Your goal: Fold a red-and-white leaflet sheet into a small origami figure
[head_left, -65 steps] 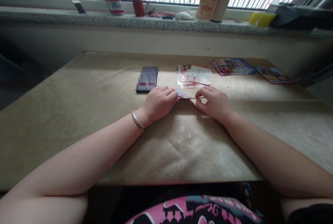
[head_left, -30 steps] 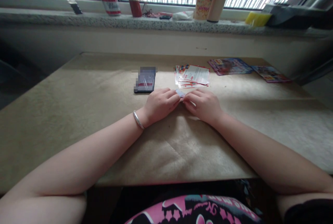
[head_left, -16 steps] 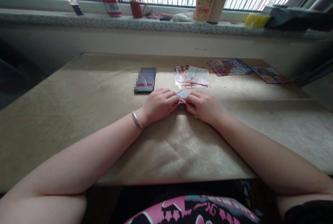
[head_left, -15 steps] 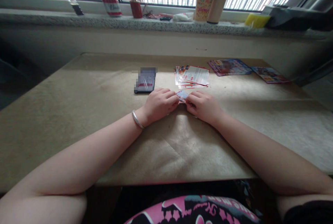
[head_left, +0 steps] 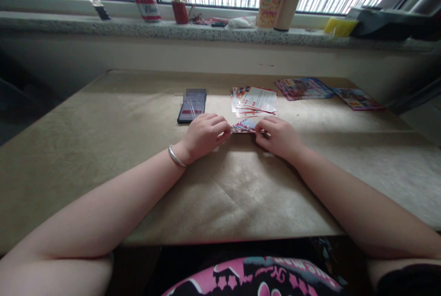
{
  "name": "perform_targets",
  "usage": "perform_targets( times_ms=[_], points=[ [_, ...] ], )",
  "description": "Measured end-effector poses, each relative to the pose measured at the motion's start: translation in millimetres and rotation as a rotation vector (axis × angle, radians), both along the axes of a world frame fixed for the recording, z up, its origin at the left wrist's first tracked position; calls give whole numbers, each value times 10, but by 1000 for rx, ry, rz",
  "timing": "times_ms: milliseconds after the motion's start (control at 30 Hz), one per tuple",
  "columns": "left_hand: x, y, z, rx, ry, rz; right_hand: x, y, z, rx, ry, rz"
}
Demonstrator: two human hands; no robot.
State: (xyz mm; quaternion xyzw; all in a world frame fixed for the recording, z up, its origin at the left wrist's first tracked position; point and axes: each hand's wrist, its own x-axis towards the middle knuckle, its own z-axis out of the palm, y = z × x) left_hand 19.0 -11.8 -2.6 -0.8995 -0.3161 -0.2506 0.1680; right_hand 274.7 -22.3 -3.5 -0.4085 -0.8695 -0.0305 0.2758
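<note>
Between my hands is a small folded paper (head_left: 244,126) with a red, white and blue pattern, low over the table. The fingers of my left hand (head_left: 208,133) are closed on its left end, and a silver bangle sits on that wrist. On the right end, my right hand (head_left: 277,134) pinches the paper between thumb and fingers. Just beyond it lies a loose pile of printed cards (head_left: 260,98), white with red and orange edges. A dark phone (head_left: 193,103) rests beyond my left hand.
Two piles of colourful printed sheets, one (head_left: 305,88) nearer and another (head_left: 358,98) farther right, lie on the beige table (head_left: 103,149). Along the stone windowsill (head_left: 213,33) stand a red and white can (head_left: 145,2), a red lighter-like object (head_left: 179,10), a patterned cup (head_left: 271,2) and a yellow item (head_left: 340,26).
My hands have moved apart, the left one leftward and the right one rightward. More of the folded paper shows between them, and its front edge looks straighter. The other things stay put.
</note>
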Motion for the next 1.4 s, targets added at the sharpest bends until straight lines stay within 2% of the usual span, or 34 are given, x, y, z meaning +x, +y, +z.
perform_targets(
  times_ms=[300,633,800,967,1067,1233,1400],
  points=[
    [-97,81,-44,-26,-77,13,161,87,20,22,59,42],
    [-128,69,-38,-20,-105,0,237,136,15,-24,86,73],
    [-152,47,-23,-48,-187,-13,275,158,1,-58,64,83],
    [-133,29,-31,-85,-272,-12,220,111,-11,-83,-45,94],
    [-106,28,-44,-153,-231,-24,130,55,-10,-76,-107,127],
    [-23,5,-67,-268,-87,102,3,13,-17,-85,-151,237],
    [51,-28,-71,-376,39,130,-24,30,-17,-133,-117,282]
  ],
)
